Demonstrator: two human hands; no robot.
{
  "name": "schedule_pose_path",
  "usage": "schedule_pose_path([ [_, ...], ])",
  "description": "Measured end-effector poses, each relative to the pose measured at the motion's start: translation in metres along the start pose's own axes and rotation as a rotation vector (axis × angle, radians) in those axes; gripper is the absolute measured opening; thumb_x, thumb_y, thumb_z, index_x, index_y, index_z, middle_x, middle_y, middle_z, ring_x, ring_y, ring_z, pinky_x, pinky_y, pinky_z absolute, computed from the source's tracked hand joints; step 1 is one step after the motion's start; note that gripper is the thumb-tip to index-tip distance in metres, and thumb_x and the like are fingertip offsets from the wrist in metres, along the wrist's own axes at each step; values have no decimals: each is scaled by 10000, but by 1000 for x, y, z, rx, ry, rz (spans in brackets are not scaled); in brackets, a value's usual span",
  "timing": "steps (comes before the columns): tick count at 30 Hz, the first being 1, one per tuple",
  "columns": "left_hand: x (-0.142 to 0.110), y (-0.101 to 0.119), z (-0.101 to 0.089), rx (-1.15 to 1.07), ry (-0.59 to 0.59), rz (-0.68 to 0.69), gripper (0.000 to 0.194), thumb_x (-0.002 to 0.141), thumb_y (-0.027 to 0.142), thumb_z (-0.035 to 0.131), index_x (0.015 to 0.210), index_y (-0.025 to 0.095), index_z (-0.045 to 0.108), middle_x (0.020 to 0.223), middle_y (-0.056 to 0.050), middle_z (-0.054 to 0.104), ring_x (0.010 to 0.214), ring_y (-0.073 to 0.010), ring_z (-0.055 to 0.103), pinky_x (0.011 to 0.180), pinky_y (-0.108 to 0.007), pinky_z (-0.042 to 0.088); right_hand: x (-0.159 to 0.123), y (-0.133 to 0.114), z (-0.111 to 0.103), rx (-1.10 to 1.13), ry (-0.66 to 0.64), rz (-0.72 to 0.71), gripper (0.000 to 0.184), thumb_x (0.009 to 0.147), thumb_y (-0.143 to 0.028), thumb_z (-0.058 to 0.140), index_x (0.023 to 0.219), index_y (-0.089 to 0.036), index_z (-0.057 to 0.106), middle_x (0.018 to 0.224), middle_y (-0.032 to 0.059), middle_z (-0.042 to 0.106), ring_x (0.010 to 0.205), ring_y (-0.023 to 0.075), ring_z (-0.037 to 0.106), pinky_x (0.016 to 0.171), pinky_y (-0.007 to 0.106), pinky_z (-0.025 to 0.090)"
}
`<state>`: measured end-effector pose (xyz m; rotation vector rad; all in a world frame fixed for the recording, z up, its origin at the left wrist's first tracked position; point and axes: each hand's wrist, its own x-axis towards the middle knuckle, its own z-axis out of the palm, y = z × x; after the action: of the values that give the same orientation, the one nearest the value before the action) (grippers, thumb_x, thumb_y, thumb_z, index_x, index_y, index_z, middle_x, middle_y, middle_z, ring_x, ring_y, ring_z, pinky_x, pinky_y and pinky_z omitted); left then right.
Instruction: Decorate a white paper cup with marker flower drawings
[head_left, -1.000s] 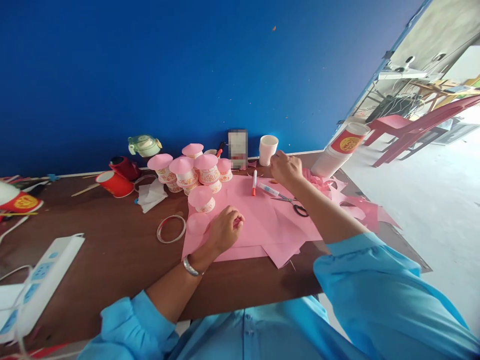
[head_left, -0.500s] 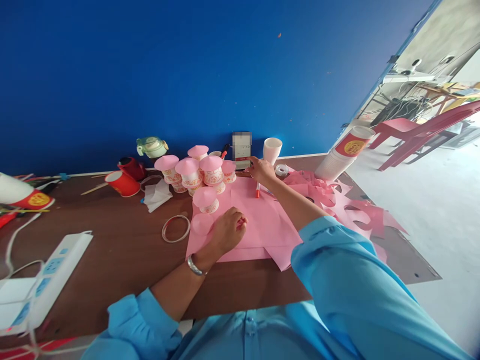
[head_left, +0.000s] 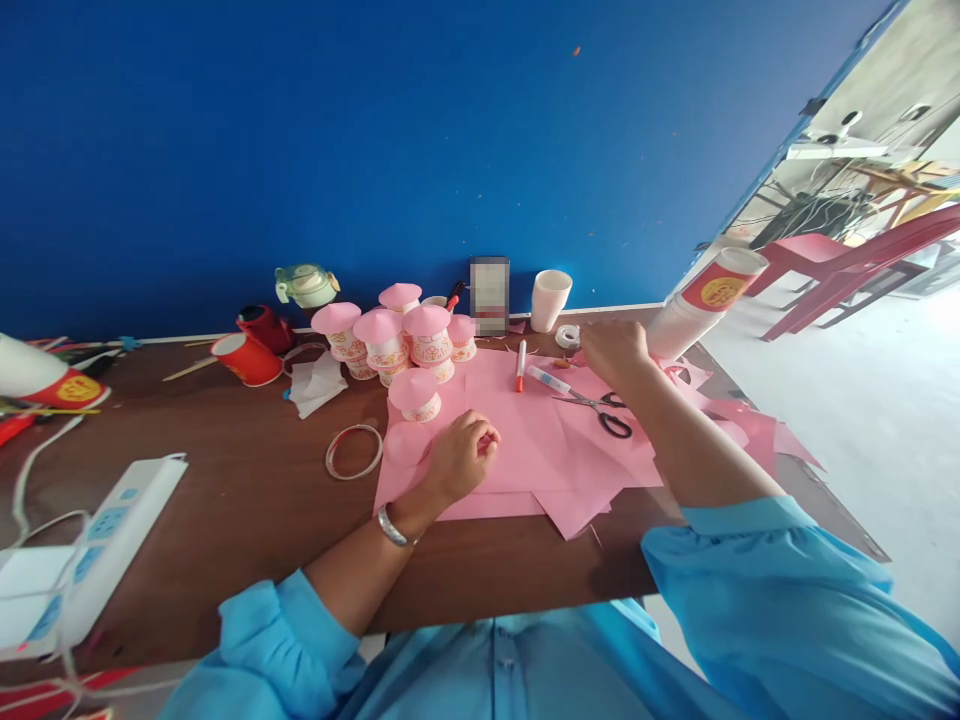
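Observation:
My left hand (head_left: 463, 458) rests on pink paper (head_left: 510, 440) with its fingers curled in and nothing showing between them. A pale pink paper disc (head_left: 406, 443) lies beside it, and a paper cup with a pink cone top (head_left: 415, 394) stands just beyond. Over the right of the paper hovers my right hand (head_left: 615, 352), bent downward; its fingertips are hidden from me. Close to it are a white tape roll (head_left: 568, 336), black-handled scissors (head_left: 604, 408), a glue stick (head_left: 548, 379) and a red-and-white marker (head_left: 520, 367).
Several cone-topped cups (head_left: 429, 335) cluster at the back near a phone (head_left: 490, 297) leaning on the wall. A white cup (head_left: 551, 300) and a tilted cup stack (head_left: 709, 300) stand right, by pink scraps (head_left: 750, 425). Left are a tape ring (head_left: 354, 452) and a power strip (head_left: 112, 550).
My right hand has moved right, away from the phone, uncovering the scissors and glue stick. My left hand stays in place. The view has shifted slightly.

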<state>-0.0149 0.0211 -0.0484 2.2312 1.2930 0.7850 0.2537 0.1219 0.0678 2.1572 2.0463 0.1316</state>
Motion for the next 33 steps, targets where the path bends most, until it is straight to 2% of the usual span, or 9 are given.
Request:
schedule_pose_path([
  [2, 0, 1, -1, -1, 2, 4, 169, 877, 63, 605, 858, 228, 633, 972, -34, 696, 886, -189, 676, 841, -349, 575, -8, 8, -2, -26, 18, -1, 306, 1047, -208, 527, 1251, -67, 706, 1096, 259, 746, 1103, 404, 728, 846, 461, 560],
  [4, 0, 1, -1, -1, 5, 4, 166, 881, 65, 597, 856, 226, 628, 971, -37, 693, 871, -188, 674, 827, -348, 572, -11, 3, 0, -29, 50, -59, 408, 1057, -185, 443, 1414, -111, 625, 1167, 240, 739, 1108, 377, 719, 836, 429, 537],
  [7, 0, -1, -1, 1, 7, 0, 165, 877, 64, 591, 860, 224, 624, 966, -38, 691, 859, -186, 673, 809, -344, 570, -7, -18, 6, -9, 88, -190, 582, 1074, -201, 381, 1655, -216, 360, 1370, 213, 667, 1172, 341, 687, 845, 395, 512],
  [11, 0, -4, 0, 0, 5, 3, 176, 855, 50, 586, 845, 222, 624, 952, -37, 688, 875, -185, 678, 823, -337, 576, 7, -42, 18, 14, 104, -294, 633, 1073, -142, 227, 1704, -180, 243, 1412, 235, 624, 1215, 334, 656, 843, 389, 500],
  [15, 0, -4, 0, -11, 1, 4, 164, 849, 61, 594, 842, 220, 634, 960, -37, 688, 869, -180, 678, 820, -330, 585, 21, -50, 26, 33, 127, -334, 649, 1068, -132, 205, 1715, -185, 203, 1422, 226, 622, 1201, 319, 657, 852, 379, 499],
  [18, -1, -5, 0, -16, -1, -4, 165, 847, 64, 591, 848, 222, 637, 965, -37, 686, 873, -182, 679, 817, -330, 586, 24, -53, 29, 47, 144, -333, 613, 1066, -127, 225, 1670, -163, 326, 1413, 225, 632, 1198, 320, 663, 852, 372, 496],
  [23, -1, -4, -1, -23, -4, -8, 164, 856, 64, 589, 850, 220, 642, 966, -33, 687, 888, -183, 678, 847, -340, 582, 15, -52, 34, 64, 145, -309, 485, 1088, -183, 273, 1328, -159, 694, 1298, 184, 704, 1109, 299, 692, 801, 347, 482],
  [26, -1, -3, -2, -26, -6, -3, 159, 871, 70, 597, 858, 217, 657, 970, -32, 687, 900, -182, 680, 859, -336, 582, 10, -40, 35, 68, 160, -248, 439, 1091, -222, 324, 1235, -168, 735, 1248, 163, 731, 1019, 278, 701, 765, 329, 468],
  [33, 0, -4, 0, -7, 15, -10, 184, 1020, 220, 580, 881, 221, 702, 974, -36, 709, 898, -179, 697, 837, -331, 572, 14, -7, 25, 77, 240, -115, 387, 1090, -257, 380, 1225, -185, 735, 1252, 144, 714, 950, 228, 698, 748, 309, 436],
])
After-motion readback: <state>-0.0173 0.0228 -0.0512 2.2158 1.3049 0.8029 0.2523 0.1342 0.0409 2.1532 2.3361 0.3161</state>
